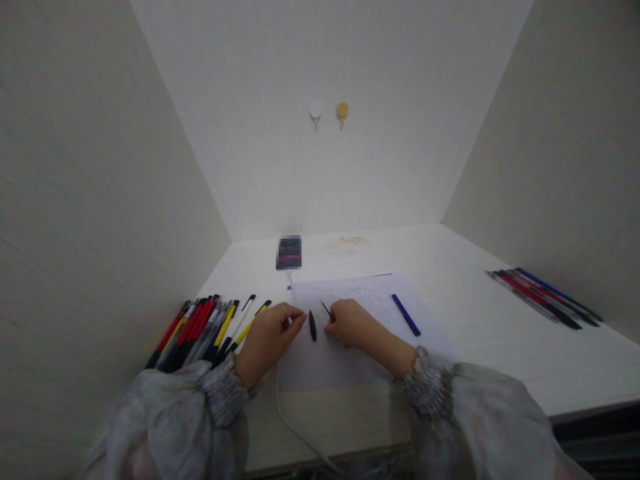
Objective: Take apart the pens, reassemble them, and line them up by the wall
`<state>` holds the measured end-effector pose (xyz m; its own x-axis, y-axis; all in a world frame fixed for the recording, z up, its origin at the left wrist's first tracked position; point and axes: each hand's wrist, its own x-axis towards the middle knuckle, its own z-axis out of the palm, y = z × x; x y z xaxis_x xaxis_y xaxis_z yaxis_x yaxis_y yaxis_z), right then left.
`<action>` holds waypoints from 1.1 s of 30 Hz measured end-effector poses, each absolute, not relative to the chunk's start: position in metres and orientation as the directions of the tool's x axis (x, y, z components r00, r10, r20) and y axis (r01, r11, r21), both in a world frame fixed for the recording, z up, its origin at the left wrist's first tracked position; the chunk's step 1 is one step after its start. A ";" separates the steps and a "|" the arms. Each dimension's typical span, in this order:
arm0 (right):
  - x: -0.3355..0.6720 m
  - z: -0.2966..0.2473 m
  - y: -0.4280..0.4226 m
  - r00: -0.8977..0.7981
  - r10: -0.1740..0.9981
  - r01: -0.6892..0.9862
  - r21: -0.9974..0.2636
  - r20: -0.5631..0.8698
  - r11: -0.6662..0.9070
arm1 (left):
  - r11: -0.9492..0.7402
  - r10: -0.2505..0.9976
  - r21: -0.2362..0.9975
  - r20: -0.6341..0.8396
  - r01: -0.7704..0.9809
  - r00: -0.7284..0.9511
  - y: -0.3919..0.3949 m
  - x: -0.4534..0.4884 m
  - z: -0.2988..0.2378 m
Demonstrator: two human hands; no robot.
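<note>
My left hand [270,337] rests on a sheet of white paper [350,347] with its fingers curled together, fingertips near a small black pen cap [313,326] that lies on the paper. My right hand [350,321] is closed in a pinch on a thin pen [326,308], its tip pointing up and left above the paper. A blue pen [406,315] lies on the paper to the right of my right hand. A heap of several red, black and yellow pens [200,330] lies just left of my left hand.
A second row of several red, black and blue pens [543,297] lies at the desk's right. A phone [289,253] sits at the back, its white cable [290,420] trailing to the front edge. Two hooks [329,112] hang on the back wall.
</note>
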<state>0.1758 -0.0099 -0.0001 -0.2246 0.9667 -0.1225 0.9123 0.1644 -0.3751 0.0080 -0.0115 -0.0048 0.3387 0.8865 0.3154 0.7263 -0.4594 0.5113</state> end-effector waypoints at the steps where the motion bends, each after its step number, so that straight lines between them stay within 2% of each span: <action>1: 0.175 -0.001 -0.010 -0.218 0.970 0.917 -0.362 -0.105 0.167 | -0.459 0.887 0.516 0.316 0.723 0.337 -0.011 0.009 -0.004; 5: 0.175 -0.002 -0.009 -0.194 0.979 0.928 -0.334 -0.055 0.165 | -0.468 0.883 0.545 0.318 0.696 0.345 -0.011 0.010 -0.004; 8: 0.177 0.000 -0.010 -0.212 0.975 0.914 -0.365 -0.060 0.176 | -0.441 0.895 0.637 0.260 0.632 0.362 -0.010 0.009 -0.006; 10: 0.177 0.002 -0.012 -0.258 0.961 0.847 -0.502 -0.103 0.174 | -0.373 0.911 0.747 0.183 0.550 0.369 -0.009 0.009 -0.009; 12: 0.175 0.005 -0.016 -0.314 0.941 0.704 -0.696 -0.129 0.140 | -0.276 0.920 0.857 0.103 0.435 0.379 -0.008 0.009 -0.012; 14: 0.172 0.006 -0.020 -0.354 0.929 0.542 -0.833 -0.111 0.107 | -0.182 0.915 0.932 0.043 0.314 0.402 -0.007 0.009 -0.013; 16: 0.170 0.006 -0.024 -0.375 0.923 0.449 -0.888 -0.085 0.100 | -0.128 0.907 0.966 0.021 0.227 0.421 -0.006 0.009 -0.013; 19: 0.168 0.008 -0.027 -0.406 0.913 0.328 -0.939 -0.040 0.104 | -0.135 0.919 0.974 0.056 0.179 0.391 -0.005 0.007 -0.008; 22: 0.172 0.012 -0.031 -0.441 0.897 0.285 -0.944 0.024 0.166 | -0.159 0.942 0.977 0.108 0.140 0.318 -0.006 0.006 -0.001; 28: 0.184 0.020 -0.046 -0.444 0.892 0.564 -0.748 0.080 0.348 | -0.116 0.965 0.993 0.109 0.016 0.239 -0.011 0.010 0.007; 33: 0.184 0.018 -0.053 -0.456 0.882 0.627 -0.659 0.121 0.414 | -0.095 0.963 0.995 0.095 -0.014 0.252 -0.011 0.011 0.008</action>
<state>0.1839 -0.0533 0.0181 -0.4560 0.8818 0.1205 0.6273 0.4145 -0.6593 0.0108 -0.0115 0.0084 0.2516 0.9631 0.0952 -0.0144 -0.0947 0.9954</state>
